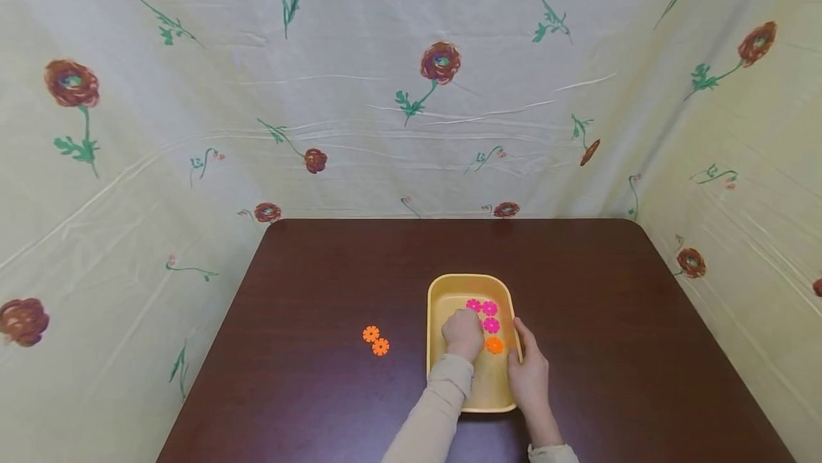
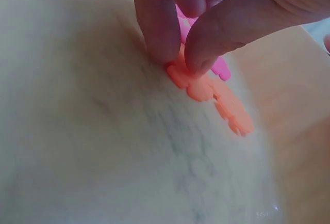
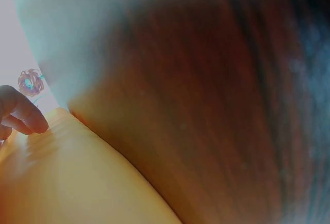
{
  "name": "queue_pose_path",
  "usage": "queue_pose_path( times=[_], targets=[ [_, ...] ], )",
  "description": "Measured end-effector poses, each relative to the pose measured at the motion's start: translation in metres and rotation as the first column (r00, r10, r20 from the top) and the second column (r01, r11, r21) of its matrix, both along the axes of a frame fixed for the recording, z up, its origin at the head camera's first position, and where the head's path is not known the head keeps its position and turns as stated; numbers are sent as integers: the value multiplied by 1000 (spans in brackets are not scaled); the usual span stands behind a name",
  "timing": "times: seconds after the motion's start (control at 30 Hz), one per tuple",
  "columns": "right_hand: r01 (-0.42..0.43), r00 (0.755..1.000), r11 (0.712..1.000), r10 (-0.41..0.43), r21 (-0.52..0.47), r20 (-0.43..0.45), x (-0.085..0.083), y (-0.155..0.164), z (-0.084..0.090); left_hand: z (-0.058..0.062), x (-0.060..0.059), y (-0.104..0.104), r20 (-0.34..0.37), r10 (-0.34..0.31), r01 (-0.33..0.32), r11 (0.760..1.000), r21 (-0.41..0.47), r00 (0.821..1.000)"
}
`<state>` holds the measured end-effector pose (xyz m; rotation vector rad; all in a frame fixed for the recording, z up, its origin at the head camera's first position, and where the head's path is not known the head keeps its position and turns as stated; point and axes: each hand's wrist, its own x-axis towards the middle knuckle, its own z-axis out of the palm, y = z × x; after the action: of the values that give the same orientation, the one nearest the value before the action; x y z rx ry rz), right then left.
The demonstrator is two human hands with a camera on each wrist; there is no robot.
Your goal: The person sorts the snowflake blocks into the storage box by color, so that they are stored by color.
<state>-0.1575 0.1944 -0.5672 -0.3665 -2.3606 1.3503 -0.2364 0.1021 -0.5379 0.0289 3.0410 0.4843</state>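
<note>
On the bench, from left to right, as I watch remotely:

Bench (image 1: 308,285): dark brown wood, with flowered cream cloth hung behind it and at both sides.

Loose orange pieces (image 1: 375,340): two small flower-shaped discs, touching each other, lying on the bare bench left of the tray and apart from it.

Yellow tray (image 1: 439,292): a rounded rectangular tray, near the front middle of the bench, long side running away from me.

Left hand (image 1: 463,334): I see it reaching into the tray from the near side, sleeve over the tray's near left part. In the left wrist view its grip is narrow: thumb and fingers (image 2: 157,25) pinch an orange piece (image 2: 188,79) that rests against the tray floor. A second orange piece (image 2: 234,111) lies joined or just beside it; I cannot tell which.

Pink pieces (image 1: 488,314): three flower discs clustered in the far half of the tray, just beyond the left hand's knuckles, touching one another.

Orange piece in tray (image 1: 494,345): just right of the left hand, below the pink ones.

Right hand (image 1: 529,370): rests along the tray's right rim, fingers curled over the edge in a steadying grip. The right wrist view is blurred, showing only a fingertip on the yellow rim.
</note>
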Motion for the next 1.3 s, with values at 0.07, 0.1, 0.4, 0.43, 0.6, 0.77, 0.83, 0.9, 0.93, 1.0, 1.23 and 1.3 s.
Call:
queue_pose_path(
  times=[0.07,0.1,0.4,0.43,0.6,0.77,0.83,0.9,0.93,1.0,1.23,1.3],
  targets=[
    [1,1000,1000,-1,0,4,0,0,0,1,1,0,2,3,-3,1000,14,1000],
    [0,1000,1000,0,1,7,0,0,0,2,1,-1,3,4,-4,1000,20,1000],
    [2,1000,1000,-2,3,-8,-1,0,0,8,2,-9,-99,-50,54,998,37,994],
    [1,1000,1000,-1,4,-11,-1,0,0,10,2,-10,-113,-51,55,998,39,992],
    [-1,1000,1000,1,2,-13,0,0,1,18,-1,-15,-150,-36,48,996,80,988],
    [-1,1000,1000,1,11,-5,0,0,1,25,-2,-20,-144,-24,42,991,125,989],
    [-6,1000,1000,6,3,14,0,-1,1,26,-2,-24,-148,-14,35,990,135,989],
    [-12,999,1000,13,-13,43,0,-1,2,28,-2,-28,-165,-6,31,989,147,986],
    [-16,998,1000,17,-21,56,0,-1,1,28,-2,-30,-176,-1,29,988,153,984],
    [-24,997,999,27,-34,75,0,-1,2,30,-2,-35,-195,9,24,986,165,981],
    [-12,999,1000,12,-7,48,1,-2,2,37,-6,-52,-254,69,-11,975,220,965],
    [-4,1000,1000,4,10,31,1,-1,1,40,-6,-57,-270,88,-24,973,230,959]
  ],
)
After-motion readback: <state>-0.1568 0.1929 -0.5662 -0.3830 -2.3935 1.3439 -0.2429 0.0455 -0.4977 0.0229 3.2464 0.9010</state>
